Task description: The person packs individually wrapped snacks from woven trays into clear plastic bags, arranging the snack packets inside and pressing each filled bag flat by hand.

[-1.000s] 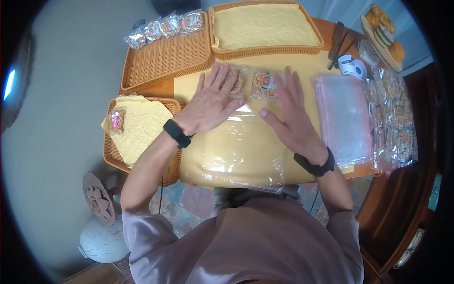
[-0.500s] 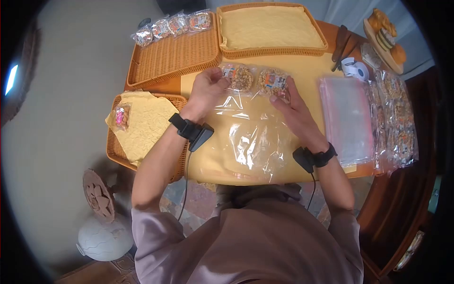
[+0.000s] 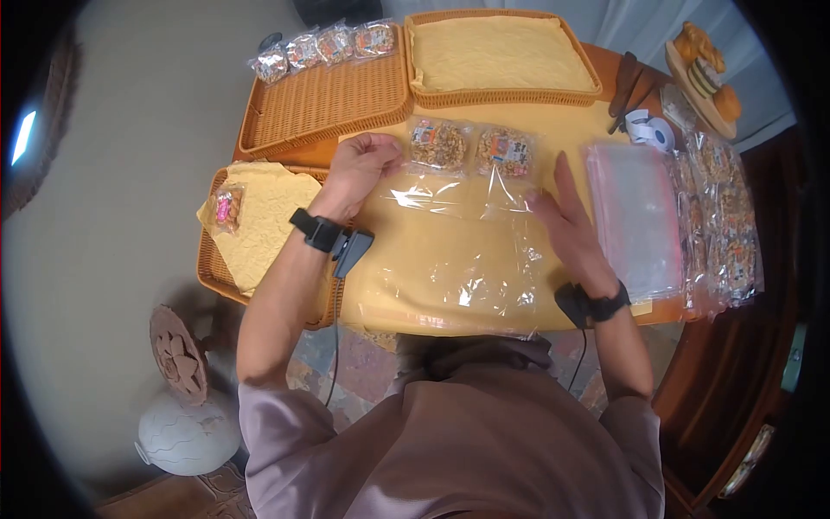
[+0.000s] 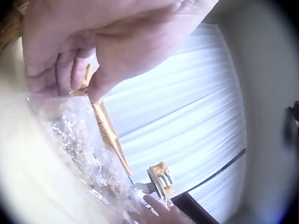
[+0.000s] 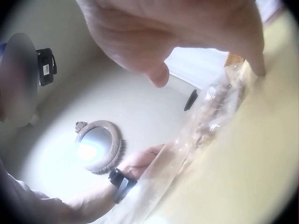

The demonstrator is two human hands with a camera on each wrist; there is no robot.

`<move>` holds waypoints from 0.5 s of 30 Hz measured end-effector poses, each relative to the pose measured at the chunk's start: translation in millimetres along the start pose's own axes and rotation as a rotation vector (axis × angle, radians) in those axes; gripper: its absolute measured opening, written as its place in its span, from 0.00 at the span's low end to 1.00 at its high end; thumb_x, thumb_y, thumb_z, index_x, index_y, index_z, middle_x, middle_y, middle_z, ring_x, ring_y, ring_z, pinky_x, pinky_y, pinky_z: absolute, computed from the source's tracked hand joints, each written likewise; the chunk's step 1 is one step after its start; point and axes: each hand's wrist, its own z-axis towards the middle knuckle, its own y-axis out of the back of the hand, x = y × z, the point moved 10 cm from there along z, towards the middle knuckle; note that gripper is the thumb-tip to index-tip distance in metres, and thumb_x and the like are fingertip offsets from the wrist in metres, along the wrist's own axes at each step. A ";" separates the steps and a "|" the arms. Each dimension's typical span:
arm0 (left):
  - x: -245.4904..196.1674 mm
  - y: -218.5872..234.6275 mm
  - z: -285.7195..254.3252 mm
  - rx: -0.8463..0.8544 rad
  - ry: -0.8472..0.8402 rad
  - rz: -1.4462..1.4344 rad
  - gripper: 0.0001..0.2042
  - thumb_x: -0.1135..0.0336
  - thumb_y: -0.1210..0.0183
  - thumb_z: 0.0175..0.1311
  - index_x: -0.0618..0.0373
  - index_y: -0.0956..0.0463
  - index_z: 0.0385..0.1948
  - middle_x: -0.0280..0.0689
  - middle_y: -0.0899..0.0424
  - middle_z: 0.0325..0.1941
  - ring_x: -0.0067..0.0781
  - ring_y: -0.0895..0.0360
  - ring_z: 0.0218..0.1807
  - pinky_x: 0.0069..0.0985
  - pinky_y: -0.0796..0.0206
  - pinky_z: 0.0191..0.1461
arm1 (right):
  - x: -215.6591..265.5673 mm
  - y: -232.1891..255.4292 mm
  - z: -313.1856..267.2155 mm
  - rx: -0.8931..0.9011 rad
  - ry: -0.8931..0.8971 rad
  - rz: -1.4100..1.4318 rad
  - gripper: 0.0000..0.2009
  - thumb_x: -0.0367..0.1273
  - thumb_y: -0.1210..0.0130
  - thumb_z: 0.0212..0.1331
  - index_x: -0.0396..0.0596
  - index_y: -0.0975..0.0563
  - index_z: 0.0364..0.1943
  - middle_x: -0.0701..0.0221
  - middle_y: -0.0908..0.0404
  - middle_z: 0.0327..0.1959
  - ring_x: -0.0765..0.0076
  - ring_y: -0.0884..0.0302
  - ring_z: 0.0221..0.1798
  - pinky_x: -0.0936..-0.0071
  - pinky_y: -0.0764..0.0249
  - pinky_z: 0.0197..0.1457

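Observation:
Two round nut-and-grain cakes in clear wrappers, a left one (image 3: 439, 145) and a right one (image 3: 504, 152), lie side by side at the top of a large clear plastic bag (image 3: 450, 259) spread on the yellow cloth. The left hand (image 3: 363, 169) pinches the film's edge beside the left cake, thumb against fingers; the left wrist view shows this hand (image 4: 93, 46) close over the film. Right of the other cake, the right hand (image 3: 571, 227) has its fingers extended and thumb apart. In the right wrist view, a fingertip of that hand (image 5: 187, 32) reaches the cloth beside the film.
Behind stand a wicker tray (image 3: 324, 108) with several wrapped cakes and a cloth-lined tray (image 3: 501, 97). A cloth-covered basket (image 3: 207, 259) is at left. Clear bags (image 3: 635, 225), more wrapped cakes (image 3: 731, 216) and a tape roll (image 3: 661, 134) lie at right.
Both hands have moved outward from the cakes, the right also toward the body. The left hand went from lying flat over a cake to pinching the film. The film now lies flatter than half a second ago.

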 end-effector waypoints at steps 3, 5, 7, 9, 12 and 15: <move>-14.4 2.1 -27.7 0.032 -0.005 0.134 0.09 0.71 0.38 0.72 0.65 0.21 0.48 0.37 0.15 0.47 0.25 0.17 0.46 0.22 0.23 0.54 | -16.0 34.1 -34.6 -0.246 -0.038 -0.150 0.41 0.35 0.42 0.72 0.38 0.54 0.80 0.52 0.43 0.79 0.53 0.41 0.80 0.62 0.40 0.78; -27.1 6.3 -38.9 0.030 -0.024 0.207 0.10 0.71 0.38 0.72 0.64 0.21 0.49 0.37 0.15 0.49 0.25 0.17 0.47 0.23 0.23 0.55 | -13.0 48.7 -58.4 -0.374 0.167 -0.121 0.35 0.30 0.44 0.72 0.40 0.46 0.78 0.55 0.37 0.76 0.55 0.36 0.77 0.60 0.35 0.75; -36.1 10.3 -45.8 0.075 0.012 0.285 0.11 0.70 0.37 0.72 0.64 0.22 0.50 0.37 0.15 0.50 0.25 0.17 0.48 0.23 0.23 0.56 | -14.6 50.3 -83.0 -0.405 0.203 -0.173 0.33 0.27 0.44 0.71 0.39 0.45 0.77 0.55 0.36 0.75 0.57 0.34 0.74 0.61 0.33 0.72; -56.1 19.3 -43.3 0.035 -0.025 0.303 0.10 0.71 0.38 0.72 0.64 0.21 0.50 0.37 0.15 0.49 0.24 0.16 0.48 0.23 0.23 0.56 | -13.6 47.2 -101.8 -0.462 0.253 -0.250 0.32 0.23 0.45 0.69 0.38 0.43 0.76 0.57 0.31 0.69 0.59 0.28 0.68 0.63 0.29 0.67; -85.0 47.4 -23.3 -0.034 -0.111 0.421 0.11 0.70 0.38 0.72 0.65 0.21 0.50 0.38 0.14 0.46 0.25 0.16 0.47 0.23 0.22 0.55 | -35.3 46.0 -124.6 -0.482 0.299 -0.232 0.30 0.21 0.46 0.67 0.37 0.40 0.73 0.60 0.26 0.60 0.62 0.25 0.59 0.65 0.27 0.62; -117.8 83.7 12.4 -0.169 -0.210 0.744 0.14 0.67 0.37 0.70 0.69 0.21 0.50 0.39 0.13 0.44 0.27 0.15 0.45 0.25 0.22 0.53 | -30.9 38.0 -134.2 -0.469 0.326 -0.324 0.24 0.21 0.45 0.66 0.35 0.34 0.66 0.61 0.23 0.51 0.62 0.25 0.53 0.66 0.27 0.58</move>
